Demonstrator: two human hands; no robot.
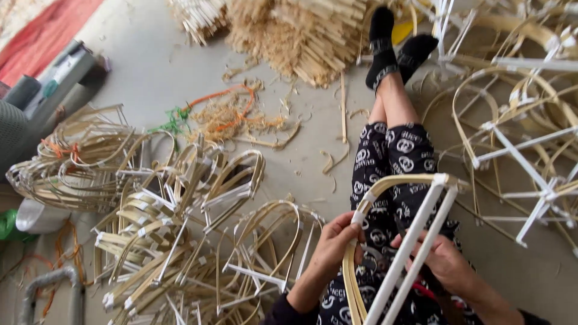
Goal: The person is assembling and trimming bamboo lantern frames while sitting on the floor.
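I sit on the floor with my legs stretched out in black patterned trousers (391, 156) and black socks. Over my lap I hold a bent bamboo strip frame (385, 183) with two white taped sticks (415, 241) running down it. My left hand (334, 244) grips the curved bamboo strip near a white tape wrap. My right hand (442, 262) is closed around the lower part of the white sticks. What lies under my right palm is hidden.
A heap of finished arched bamboo frames (180, 241) lies at the left. Coiled bamboo strips (72, 162) lie further left. Split bamboo and shavings (301, 33) are piled at the top. Larger frames with white sticks (524, 138) fill the right side.
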